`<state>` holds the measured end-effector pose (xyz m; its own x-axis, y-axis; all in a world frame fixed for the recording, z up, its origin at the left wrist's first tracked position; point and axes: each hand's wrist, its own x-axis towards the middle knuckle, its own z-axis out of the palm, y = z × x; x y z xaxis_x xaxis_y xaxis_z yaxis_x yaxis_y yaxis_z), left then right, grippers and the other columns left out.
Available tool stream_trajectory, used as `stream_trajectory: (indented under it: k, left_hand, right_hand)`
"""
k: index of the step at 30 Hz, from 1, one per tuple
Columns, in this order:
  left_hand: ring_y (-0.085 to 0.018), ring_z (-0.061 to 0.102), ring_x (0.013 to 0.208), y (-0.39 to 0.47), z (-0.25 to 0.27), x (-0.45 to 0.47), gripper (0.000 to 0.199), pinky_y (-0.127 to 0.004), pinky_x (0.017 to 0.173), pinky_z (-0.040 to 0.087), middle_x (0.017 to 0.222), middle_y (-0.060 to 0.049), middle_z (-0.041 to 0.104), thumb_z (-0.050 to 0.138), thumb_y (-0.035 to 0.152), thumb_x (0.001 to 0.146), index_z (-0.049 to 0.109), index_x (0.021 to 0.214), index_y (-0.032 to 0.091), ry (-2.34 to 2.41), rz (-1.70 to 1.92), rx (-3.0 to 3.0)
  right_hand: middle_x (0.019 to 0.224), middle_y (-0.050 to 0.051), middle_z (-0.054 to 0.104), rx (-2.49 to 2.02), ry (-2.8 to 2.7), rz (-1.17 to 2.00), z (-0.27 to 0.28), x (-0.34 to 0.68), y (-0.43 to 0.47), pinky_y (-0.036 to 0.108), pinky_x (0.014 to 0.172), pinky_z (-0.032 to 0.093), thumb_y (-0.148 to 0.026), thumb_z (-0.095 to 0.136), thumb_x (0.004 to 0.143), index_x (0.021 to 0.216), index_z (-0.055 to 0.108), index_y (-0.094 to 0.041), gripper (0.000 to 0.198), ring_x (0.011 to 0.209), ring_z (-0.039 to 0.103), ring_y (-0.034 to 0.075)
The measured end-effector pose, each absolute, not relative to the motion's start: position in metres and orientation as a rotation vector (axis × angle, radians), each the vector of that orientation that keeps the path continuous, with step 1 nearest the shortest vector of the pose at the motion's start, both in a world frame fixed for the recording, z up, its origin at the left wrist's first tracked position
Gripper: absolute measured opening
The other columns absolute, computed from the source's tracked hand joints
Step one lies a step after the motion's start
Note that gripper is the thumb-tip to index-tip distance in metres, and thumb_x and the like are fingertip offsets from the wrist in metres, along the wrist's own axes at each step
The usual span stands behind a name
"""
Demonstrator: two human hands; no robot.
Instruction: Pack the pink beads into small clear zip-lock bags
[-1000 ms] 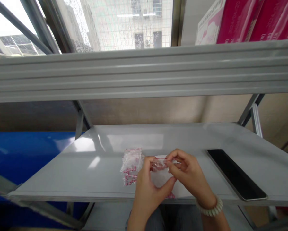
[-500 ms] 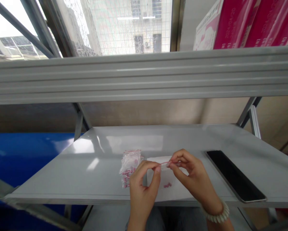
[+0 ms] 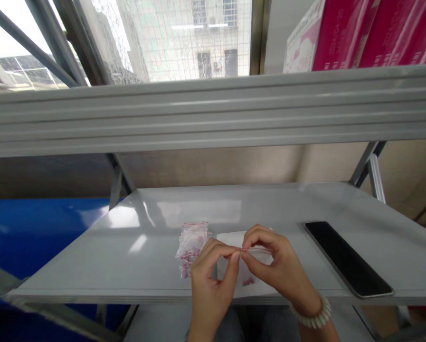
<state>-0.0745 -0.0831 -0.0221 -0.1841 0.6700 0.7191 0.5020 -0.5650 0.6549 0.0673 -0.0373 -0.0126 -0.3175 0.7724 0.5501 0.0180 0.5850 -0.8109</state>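
Observation:
My left hand (image 3: 216,273) pinches the top edge of a small clear zip bag (image 3: 257,266) between thumb and forefinger. Close beside it, my right hand (image 3: 275,259) pinches the same red-lined edge, its fingertips almost touching the left ones. Several small dark-red pieces (image 3: 248,281) show low in the bag; their kind is too small to tell. Under the hands lies a white sheet (image 3: 225,236). To the left, just behind my left hand, is a stack of similar clear zip bags (image 3: 193,242) with pinkish-red contents.
A black phone (image 3: 346,259) lies on the grey table (image 3: 127,256) at the right. Above the table's back runs a grey shelf beam (image 3: 213,114), with magenta boxes (image 3: 344,35) at its upper right. Metal struts (image 3: 373,166) stand at both sides.
My right hand has slid left along the bag's edge until its fingertips nearly meet my left ones. Both pinches and the bag sit slightly lower.

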Motion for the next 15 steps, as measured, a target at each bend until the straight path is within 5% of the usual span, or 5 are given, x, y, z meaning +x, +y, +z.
stream_trajectory:
  k: [15]
  left_hand:
    - [-0.015, 0.062, 0.067, -0.0833, -0.0207, -0.0729, 0.016, -0.026, 0.065, 0.048, 0.07, 0.002, 0.066, 0.061, 0.015, 0.09, 0.066, 0.075, 0.021, 1.428, 1.865, 1.972]
  right_hand:
    - [0.078, 0.0, 0.062, -0.634, -1.72, 0.78, -0.0162, 0.0664, -0.0323, 0.028, 0.072, 0.047, -0.009, 0.062, 0.076, 0.073, 0.064, -0.021, 0.012, 0.074, 0.061, 0.016]
